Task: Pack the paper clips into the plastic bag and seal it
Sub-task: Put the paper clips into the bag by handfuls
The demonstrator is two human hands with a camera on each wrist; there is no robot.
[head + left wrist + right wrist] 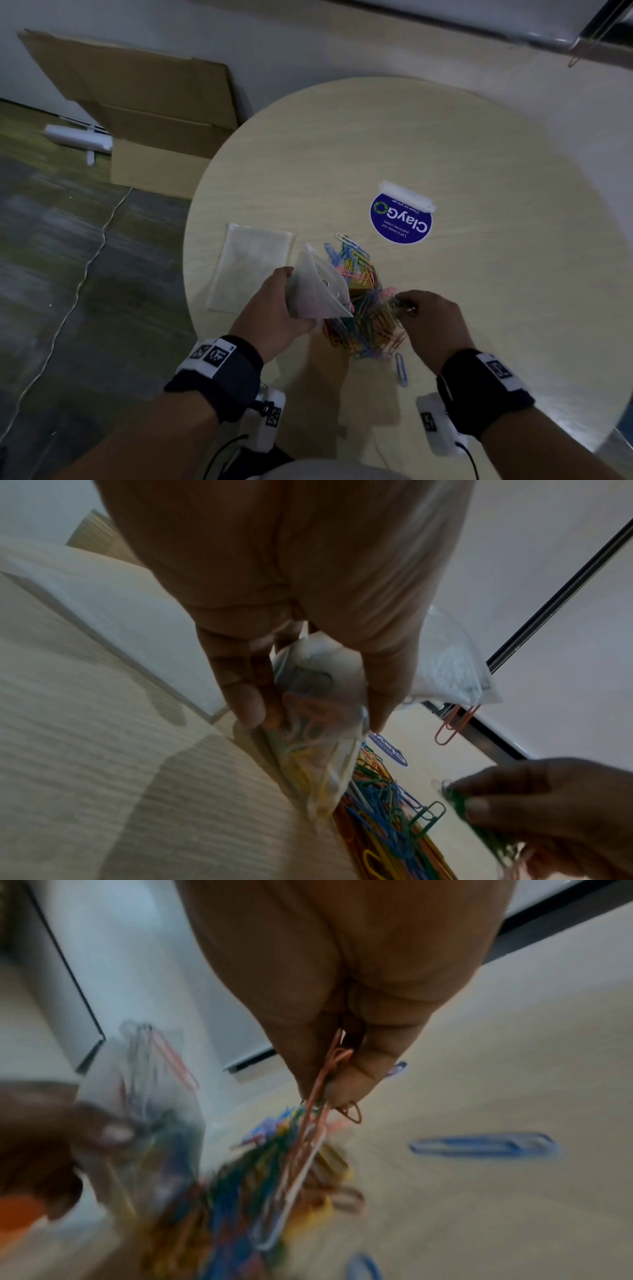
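A heap of coloured paper clips [363, 308] lies on the round wooden table [479, 171] near its front edge. My left hand [274, 308] grips a clear plastic bag [320, 291] just left of the heap, its mouth up. Through the bag [315, 739] several clips show inside, and an orange clip [455, 723] hangs at its mouth. My right hand [428, 318] pinches a small bunch of clips [318, 1110] at the heap's right side, in the left wrist view a green bunch [479, 823]. The right wrist view is blurred.
A second, flat plastic bag [250, 270] lies left of the heap. A blue round sticker [400, 219] with a white strip [407, 195] on its edge sits behind. A loose blue clip [400, 370] lies by my right wrist. Cardboard boxes [154, 137] stand on the floor, left.
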